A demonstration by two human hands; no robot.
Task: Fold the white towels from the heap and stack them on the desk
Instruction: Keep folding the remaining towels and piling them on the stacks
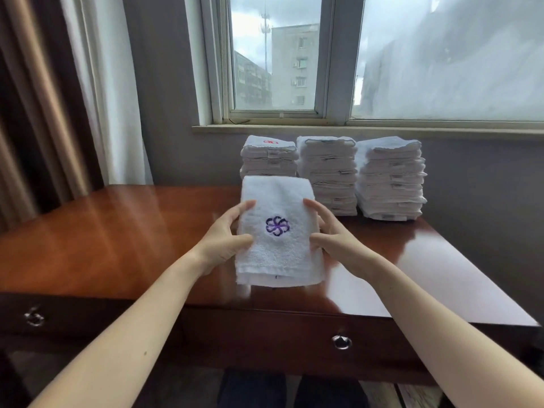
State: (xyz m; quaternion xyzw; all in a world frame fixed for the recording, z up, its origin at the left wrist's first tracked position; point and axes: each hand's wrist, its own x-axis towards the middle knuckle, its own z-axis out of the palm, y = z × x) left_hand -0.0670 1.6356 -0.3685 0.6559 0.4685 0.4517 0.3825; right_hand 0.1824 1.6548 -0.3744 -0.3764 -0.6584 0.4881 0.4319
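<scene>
A folded white towel (pixel 276 251) with a purple pinwheel emblem is held above the wooden desk (pixel 117 237), between both hands. My left hand (pixel 226 240) grips its left edge and my right hand (pixel 332 237) grips its right edge. Behind it, against the wall under the window, stand three stacks of folded white towels: a left stack (pixel 269 157) topped by a towel with a red mark, a taller middle stack (pixel 328 175) and a right stack (pixel 391 178). The held towel hides the lower part of the left stack. No loose heap is in view.
The glossy desk has drawers with ring pulls (pixel 341 342) along its front. A window sill (pixel 353 129) runs above the stacks. Curtains (pixel 59 98) hang at the left. Bare desk surface lies left of the towel.
</scene>
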